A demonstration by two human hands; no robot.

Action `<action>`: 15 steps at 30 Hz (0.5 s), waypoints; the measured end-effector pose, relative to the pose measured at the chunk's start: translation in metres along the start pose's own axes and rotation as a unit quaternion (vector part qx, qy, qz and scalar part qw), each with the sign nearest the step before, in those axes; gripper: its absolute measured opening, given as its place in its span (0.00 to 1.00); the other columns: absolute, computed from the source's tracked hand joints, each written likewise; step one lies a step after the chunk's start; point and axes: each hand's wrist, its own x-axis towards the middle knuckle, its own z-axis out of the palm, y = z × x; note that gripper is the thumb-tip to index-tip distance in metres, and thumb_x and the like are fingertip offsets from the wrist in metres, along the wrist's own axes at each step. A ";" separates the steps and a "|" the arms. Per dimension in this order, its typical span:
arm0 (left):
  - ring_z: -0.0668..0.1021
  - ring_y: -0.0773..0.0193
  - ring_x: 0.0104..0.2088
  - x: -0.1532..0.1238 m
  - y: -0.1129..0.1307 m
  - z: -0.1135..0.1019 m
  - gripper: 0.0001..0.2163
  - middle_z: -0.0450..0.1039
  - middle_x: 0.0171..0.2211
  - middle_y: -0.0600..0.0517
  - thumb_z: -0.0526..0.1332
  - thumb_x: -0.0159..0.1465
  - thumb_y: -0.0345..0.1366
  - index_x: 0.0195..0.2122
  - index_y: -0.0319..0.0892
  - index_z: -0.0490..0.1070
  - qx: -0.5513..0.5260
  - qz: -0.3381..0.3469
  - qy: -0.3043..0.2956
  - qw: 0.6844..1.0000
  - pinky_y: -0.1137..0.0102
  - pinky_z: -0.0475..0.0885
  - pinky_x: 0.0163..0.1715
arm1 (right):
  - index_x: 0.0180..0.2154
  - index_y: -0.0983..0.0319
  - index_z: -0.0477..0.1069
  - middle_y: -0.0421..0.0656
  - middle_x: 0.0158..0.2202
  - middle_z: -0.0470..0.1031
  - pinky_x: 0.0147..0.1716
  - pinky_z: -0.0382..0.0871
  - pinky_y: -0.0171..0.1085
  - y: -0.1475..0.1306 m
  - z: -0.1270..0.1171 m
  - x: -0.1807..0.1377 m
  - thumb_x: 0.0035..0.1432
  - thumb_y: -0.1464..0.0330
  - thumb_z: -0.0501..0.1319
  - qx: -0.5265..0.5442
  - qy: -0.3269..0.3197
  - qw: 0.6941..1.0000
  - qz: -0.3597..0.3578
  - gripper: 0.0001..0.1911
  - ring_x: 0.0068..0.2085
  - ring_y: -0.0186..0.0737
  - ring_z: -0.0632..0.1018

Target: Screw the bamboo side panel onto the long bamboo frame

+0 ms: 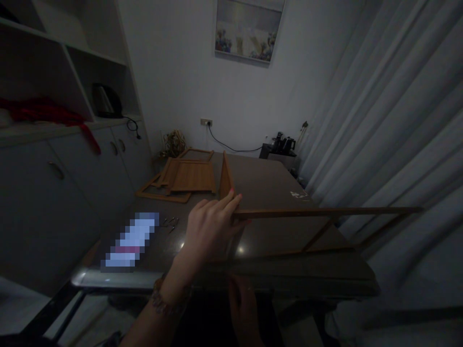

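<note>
My left hand (211,226) grips the left end of a thin wooden frame (325,211), fingers over its top rail. The frame stands on edge on the dark table (275,183) and reaches out past the table's right side. An upright wooden panel (226,178) stands just behind my fingers and seems to meet the frame there. My right hand (245,311) is low, at or under the table's front edge, in deep shadow; its fingers are too dark to read. A beaded bracelet sits on my left wrist.
Flat wooden panels and frames (188,176) lie at the table's far left. Several small screws (171,222) lie beside a blurred-out flat item (130,241). Cabinets with a kettle (105,100) stand at left, curtains (398,120) at right, a small side table (280,149) behind.
</note>
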 end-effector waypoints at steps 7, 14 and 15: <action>0.80 0.55 0.36 0.001 0.001 -0.001 0.23 0.71 0.53 0.48 0.59 0.60 0.48 0.54 0.45 0.67 0.007 0.003 -0.007 1.000 0.60 0.71 0.33 | 0.45 0.56 0.71 0.44 0.37 0.78 0.37 0.75 0.38 0.002 0.005 0.000 0.66 0.64 0.51 -0.027 0.025 0.998 -0.045 0.12 0.38 0.41 0.79; 0.80 0.55 0.37 0.000 0.000 0.000 0.23 0.71 0.53 0.46 0.61 0.59 0.47 0.54 0.45 0.68 -0.007 0.000 0.001 1.000 0.60 0.71 0.34 | 0.43 0.56 0.72 0.43 0.35 0.78 0.35 0.75 0.38 0.003 0.004 0.000 0.66 0.65 0.51 -0.051 0.018 0.996 -0.066 0.11 0.36 0.40 0.79; 0.80 0.55 0.37 0.000 0.000 0.000 0.23 0.71 0.53 0.47 0.61 0.59 0.47 0.54 0.45 0.68 -0.007 0.001 0.001 1.000 0.60 0.71 0.34 | 0.43 0.56 0.72 0.43 0.35 0.78 0.35 0.75 0.38 0.003 0.004 0.000 0.66 0.65 0.51 -0.055 0.018 0.996 -0.073 0.11 0.35 0.41 0.79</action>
